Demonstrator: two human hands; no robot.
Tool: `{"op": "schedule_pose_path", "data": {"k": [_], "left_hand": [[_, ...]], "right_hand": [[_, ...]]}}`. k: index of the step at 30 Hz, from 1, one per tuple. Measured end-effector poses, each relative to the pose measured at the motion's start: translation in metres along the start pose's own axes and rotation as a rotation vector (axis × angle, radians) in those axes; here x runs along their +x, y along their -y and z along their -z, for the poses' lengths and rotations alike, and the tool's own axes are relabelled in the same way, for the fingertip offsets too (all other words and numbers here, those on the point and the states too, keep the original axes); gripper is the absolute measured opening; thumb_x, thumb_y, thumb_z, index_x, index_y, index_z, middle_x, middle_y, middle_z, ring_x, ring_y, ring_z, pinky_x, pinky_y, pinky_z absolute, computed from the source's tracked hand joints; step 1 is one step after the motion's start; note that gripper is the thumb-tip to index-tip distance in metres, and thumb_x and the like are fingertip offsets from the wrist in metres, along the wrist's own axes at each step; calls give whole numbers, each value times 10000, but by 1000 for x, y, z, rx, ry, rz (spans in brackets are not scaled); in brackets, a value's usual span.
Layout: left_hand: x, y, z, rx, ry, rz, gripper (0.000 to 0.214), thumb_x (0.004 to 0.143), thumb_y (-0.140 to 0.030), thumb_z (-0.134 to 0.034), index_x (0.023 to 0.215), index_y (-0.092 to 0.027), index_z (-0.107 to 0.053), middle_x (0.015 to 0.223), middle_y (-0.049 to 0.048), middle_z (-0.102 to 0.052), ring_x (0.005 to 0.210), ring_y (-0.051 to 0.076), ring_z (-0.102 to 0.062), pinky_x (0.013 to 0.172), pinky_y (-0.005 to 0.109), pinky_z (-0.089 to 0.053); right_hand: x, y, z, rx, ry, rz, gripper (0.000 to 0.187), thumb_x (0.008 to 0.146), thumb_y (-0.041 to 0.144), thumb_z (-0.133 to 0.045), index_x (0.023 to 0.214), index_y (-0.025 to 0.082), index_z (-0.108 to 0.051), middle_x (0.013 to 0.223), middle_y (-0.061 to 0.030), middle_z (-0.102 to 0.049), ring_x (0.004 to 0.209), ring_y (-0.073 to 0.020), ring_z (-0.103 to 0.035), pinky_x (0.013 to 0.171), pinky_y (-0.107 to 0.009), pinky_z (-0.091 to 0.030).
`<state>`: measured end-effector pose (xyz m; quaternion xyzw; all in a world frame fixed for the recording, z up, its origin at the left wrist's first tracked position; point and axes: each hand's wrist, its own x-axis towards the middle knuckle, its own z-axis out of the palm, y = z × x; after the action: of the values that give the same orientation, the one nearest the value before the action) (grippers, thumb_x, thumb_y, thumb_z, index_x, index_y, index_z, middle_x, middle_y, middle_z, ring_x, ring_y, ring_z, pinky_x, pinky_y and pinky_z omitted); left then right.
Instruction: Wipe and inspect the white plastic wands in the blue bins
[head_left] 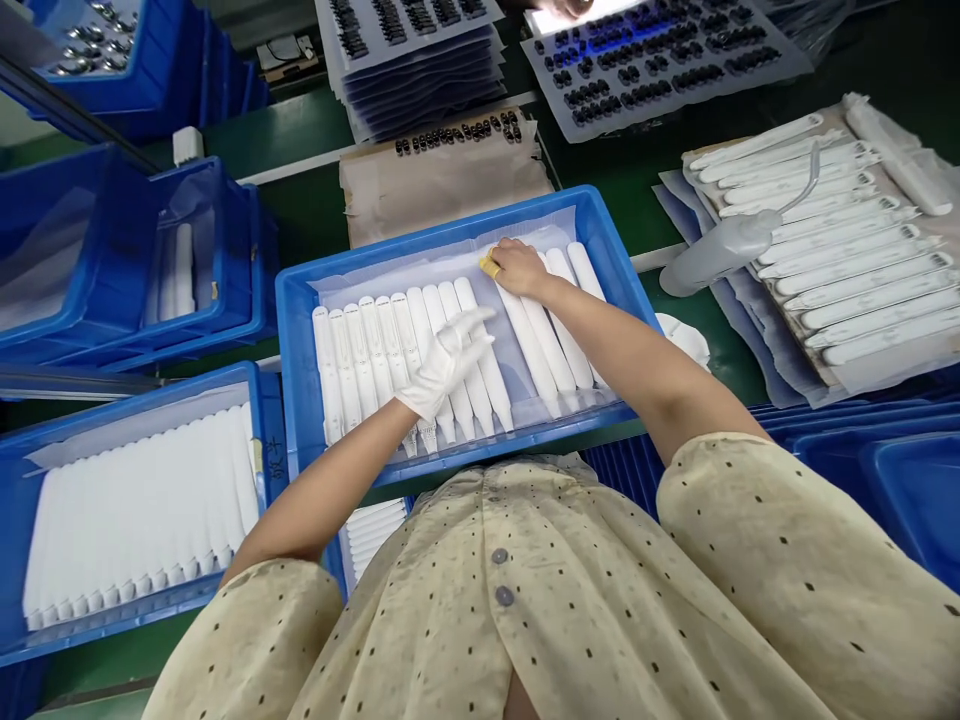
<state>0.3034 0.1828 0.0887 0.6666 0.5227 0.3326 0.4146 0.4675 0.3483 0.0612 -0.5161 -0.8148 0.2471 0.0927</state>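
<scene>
My left hand [448, 365], in a white glove, hovers over a row of long white plastic handles [367, 345] in a blue bin [450, 462]. Its fingers are stretched out and apart, with nothing visible between them. My right hand [521, 268] is bare except for yellow covers [490, 264] on the fingers. It is curled over the upper end of a white plastic handle [529, 345] in the bin's right-hand group; its fingertips are partly hidden. Translucent lining sheet [504, 340] shows between the two groups. Some left-hand handles have a recessed face upward, others a smooth one.
More white handles fill a blue bin [259, 420] at lower left. On the right, a squeeze bottle [720, 250] lies against white pieces on cardboard [832, 375]. Trays of small black parts [660, 60] stand at the back, where another person's hand [574, 8] shows.
</scene>
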Motion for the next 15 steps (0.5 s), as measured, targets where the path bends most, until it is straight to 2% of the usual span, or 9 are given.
{"op": "schedule_pose_path", "data": {"k": [2,4,6,8,10,12,14,15], "left_hand": [[17,-8,-17,-310,-216,135,518,912,-347,-756,1405,-245,-633,1566,94,-583,1559,272,-429,1333,461,-272],[35,-18,-39,-639,-304,240,569,879,-233,-774,1422,-237,-606,1542,90,-606,1560,261,-434,1319,444,-310],[49,-30,-59,-899,-237,301,497,890,-160,-735,1376,-191,-635,1402,103,-703,1462,280,-559,1269,475,-407],[54,-45,-67,-1047,-142,338,380,906,-124,-707,1285,-140,-686,1212,109,-777,1317,303,-678,1203,517,-492],[54,-60,-57,-1092,-97,356,313,913,-94,-695,1224,-124,-714,1102,97,-798,1214,299,-735,1163,523,-537],[51,-74,-31,-1086,-95,336,321,921,-69,-678,1230,-146,-716,1109,80,-799,1198,279,-743,1147,489,-562],[47,-86,4,-1069,-136,291,353,940,-81,-668,1273,-195,-702,1172,59,-791,1247,259,-722,1136,439,-578],[46,-91,21,-1057,-169,261,365,951,-102,-668,1297,-218,-693,1202,52,-784,1276,252,-707,1133,417,-582]], "right_hand": [[2,7,8,40,13,-36,417,1074,333,-385,1119,112,-736,1332,-222,-674,1281,-383,-596,1098,-555,-452],[-2,16,23,136,-43,-3,494,1103,396,-336,1024,132,-746,1250,-192,-698,1230,-354,-627,1102,-524,-457],[-13,25,44,288,-133,138,574,1117,496,-305,949,158,-737,1167,-143,-706,1202,-307,-633,1131,-484,-441],[-30,29,63,488,-198,273,585,1111,567,-316,964,177,-726,1141,-95,-703,1208,-257,-625,1162,-445,-423],[-52,25,76,727,-213,262,530,1097,598,-361,1084,196,-706,1178,-61,-700,1233,-225,-618,1171,-434,-430],[-75,17,77,985,-117,159,477,1062,612,-458,1221,212,-663,1226,-55,-702,1236,-226,-631,1141,-452,-478],[-97,12,66,1197,143,126,522,969,603,-638,1309,208,-626,1250,-77,-711,1222,-254,-656,1091,-476,-535],[-106,13,57,1264,302,163,591,890,567,-753,1334,200,-617,1259,-90,-715,1217,-269,-665,1072,-480,-556]]}}
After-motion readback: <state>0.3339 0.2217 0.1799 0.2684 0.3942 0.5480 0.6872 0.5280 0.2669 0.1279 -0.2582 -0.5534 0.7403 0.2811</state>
